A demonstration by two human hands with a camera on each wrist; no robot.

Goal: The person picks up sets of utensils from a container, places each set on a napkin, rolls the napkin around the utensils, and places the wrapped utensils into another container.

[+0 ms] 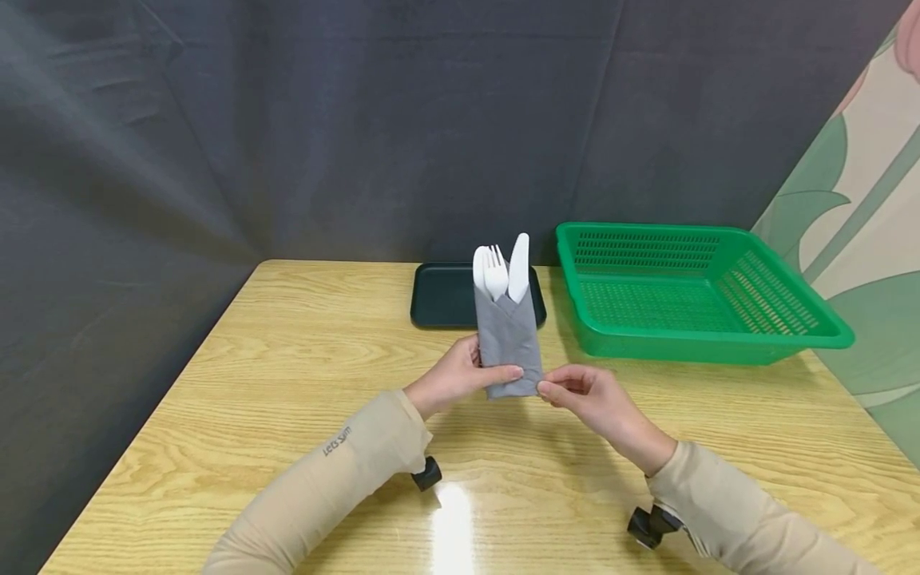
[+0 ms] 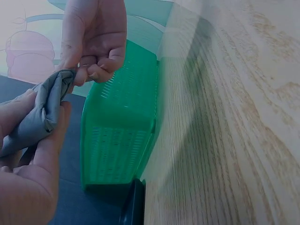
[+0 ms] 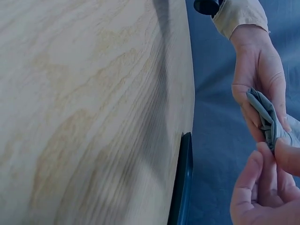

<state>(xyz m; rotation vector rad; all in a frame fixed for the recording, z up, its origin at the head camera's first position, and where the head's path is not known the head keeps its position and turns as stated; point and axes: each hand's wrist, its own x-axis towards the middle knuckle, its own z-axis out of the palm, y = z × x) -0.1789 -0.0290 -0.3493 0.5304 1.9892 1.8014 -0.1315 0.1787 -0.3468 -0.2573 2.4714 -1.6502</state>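
A grey folded napkin [image 1: 509, 339] is held up above the table, formed into a pocket. From its top stick out a white fork [image 1: 496, 275], a white knife [image 1: 519, 267] and a white rounded piece [image 1: 479, 267], probably a spoon. My left hand [image 1: 467, 371] grips the napkin from the left, thumb across its front and fingers behind. With thumb and fingertips, my right hand [image 1: 592, 399] pinches the napkin's lower right corner. In the left wrist view the napkin's folded bottom end [image 2: 49, 103] shows between both hands.
Behind the napkin lies a dark rectangular tray [image 1: 442, 295] at the table's back edge. A green perforated basket [image 1: 690, 339] stands at the back right. The wooden table [image 1: 287, 383] ends at a dark cloth backdrop [image 1: 402, 128].
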